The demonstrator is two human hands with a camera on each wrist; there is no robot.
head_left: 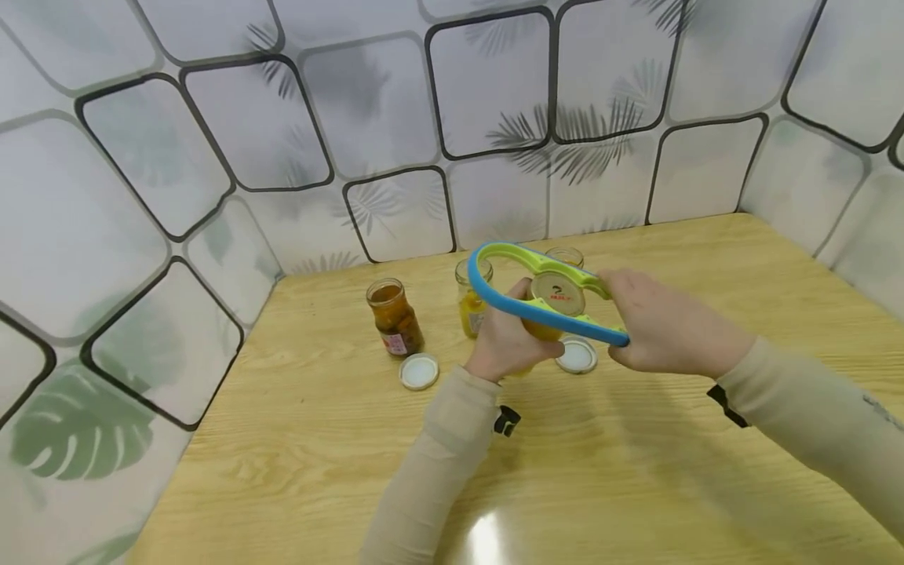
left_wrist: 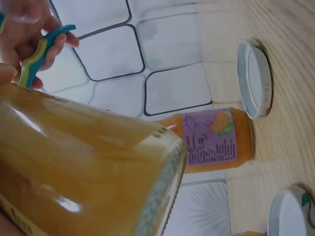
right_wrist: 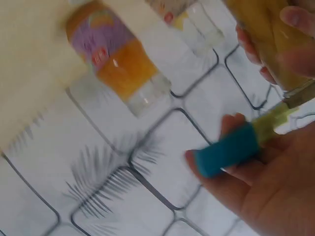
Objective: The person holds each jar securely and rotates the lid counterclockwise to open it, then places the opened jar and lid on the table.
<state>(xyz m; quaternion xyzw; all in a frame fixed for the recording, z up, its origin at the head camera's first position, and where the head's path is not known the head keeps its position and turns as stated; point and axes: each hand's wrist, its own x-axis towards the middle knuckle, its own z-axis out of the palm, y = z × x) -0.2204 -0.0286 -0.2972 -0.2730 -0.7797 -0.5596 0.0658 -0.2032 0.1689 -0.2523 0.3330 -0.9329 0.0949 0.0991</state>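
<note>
My left hand (head_left: 504,341) grips a closed glass jar (left_wrist: 83,162) of yellowish contents, lifted above the table and tilted. The jar's round metal lid (head_left: 558,293) faces the head camera. A blue and lime-green jar opener (head_left: 519,307) lies around the lid, with green jaws on both sides of it. My right hand (head_left: 664,326) holds the handle ends of the opener, fingers curled about them. In the right wrist view, the blue handle (right_wrist: 229,152) shows between the thumb and fingers. The left hand and opener hide most of the jar in the head view.
An open jar with dark brown contents (head_left: 397,318) stands at left. Beside it is an open jar of yellow pieces (head_left: 472,310). A jar with a purple label (left_wrist: 211,137) stands behind the hands. Two loose lids (head_left: 419,371) lie on the wooden table (head_left: 304,471). A patterned wall (head_left: 381,102) rises behind.
</note>
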